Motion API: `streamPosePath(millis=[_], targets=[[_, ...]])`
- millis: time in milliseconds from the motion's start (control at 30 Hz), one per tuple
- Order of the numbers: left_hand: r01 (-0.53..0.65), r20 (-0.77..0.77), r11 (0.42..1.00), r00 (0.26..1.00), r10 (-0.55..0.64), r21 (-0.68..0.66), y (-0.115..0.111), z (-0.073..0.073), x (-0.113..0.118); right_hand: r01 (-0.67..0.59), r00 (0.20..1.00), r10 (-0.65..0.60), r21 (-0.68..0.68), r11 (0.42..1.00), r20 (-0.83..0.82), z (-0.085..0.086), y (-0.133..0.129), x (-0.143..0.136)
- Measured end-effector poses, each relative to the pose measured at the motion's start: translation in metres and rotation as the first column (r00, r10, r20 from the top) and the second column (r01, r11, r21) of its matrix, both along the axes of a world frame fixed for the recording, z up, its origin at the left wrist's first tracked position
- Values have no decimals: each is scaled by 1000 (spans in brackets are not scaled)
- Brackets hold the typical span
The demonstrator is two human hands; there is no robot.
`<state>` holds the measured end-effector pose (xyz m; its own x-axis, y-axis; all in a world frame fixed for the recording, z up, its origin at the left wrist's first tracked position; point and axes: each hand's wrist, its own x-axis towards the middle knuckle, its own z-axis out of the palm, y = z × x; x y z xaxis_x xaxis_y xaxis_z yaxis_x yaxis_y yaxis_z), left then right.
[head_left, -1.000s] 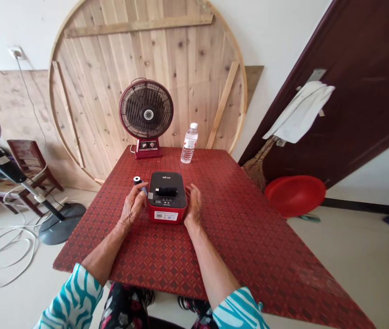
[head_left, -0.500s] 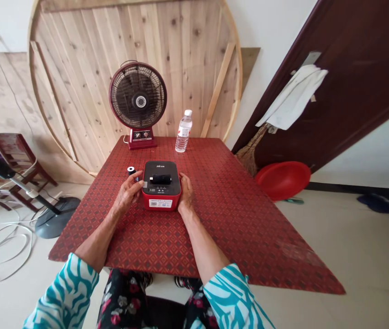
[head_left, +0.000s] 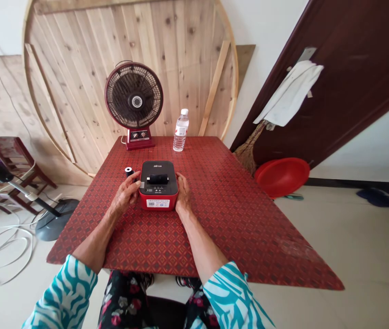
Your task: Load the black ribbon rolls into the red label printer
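A red box-shaped device with a black top [head_left: 158,202] sits on the table, a printed white label on its front. On its top lies a short black cylinder [head_left: 158,179] with a pale end. My left hand [head_left: 126,191] is at the device's left side, thumb and forefinger against the upper edge by a grey patch, other fingers curled. Against the right side, my right hand [head_left: 182,193] curves along the wall, its fingertips partly hidden. Just beyond my left fingers stands a small black roll [head_left: 129,172] with a white top, partly covered by the hand.
A red fan [head_left: 134,100] and a water bottle [head_left: 181,130] stand at the back of the patterned red table [head_left: 242,228]. A red basin [head_left: 281,177] and a broom [head_left: 247,153] are by the door. Left, a stand base [head_left: 56,220] and loose white cable [head_left: 7,251] lie on the floor.
The whole view has shifted slightly, with things a little further left in the picture. Both hands keep about the same places on the device.
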<state>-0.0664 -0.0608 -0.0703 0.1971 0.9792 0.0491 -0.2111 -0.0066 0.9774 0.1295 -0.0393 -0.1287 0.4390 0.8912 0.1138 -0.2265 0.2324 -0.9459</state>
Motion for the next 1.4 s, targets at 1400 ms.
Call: streamPosePath(millis=[1400], targets=[[7,108,973,994,19,-232,-3,11,5,18,999,-18,-4,1000,-43,1,0,-2]])
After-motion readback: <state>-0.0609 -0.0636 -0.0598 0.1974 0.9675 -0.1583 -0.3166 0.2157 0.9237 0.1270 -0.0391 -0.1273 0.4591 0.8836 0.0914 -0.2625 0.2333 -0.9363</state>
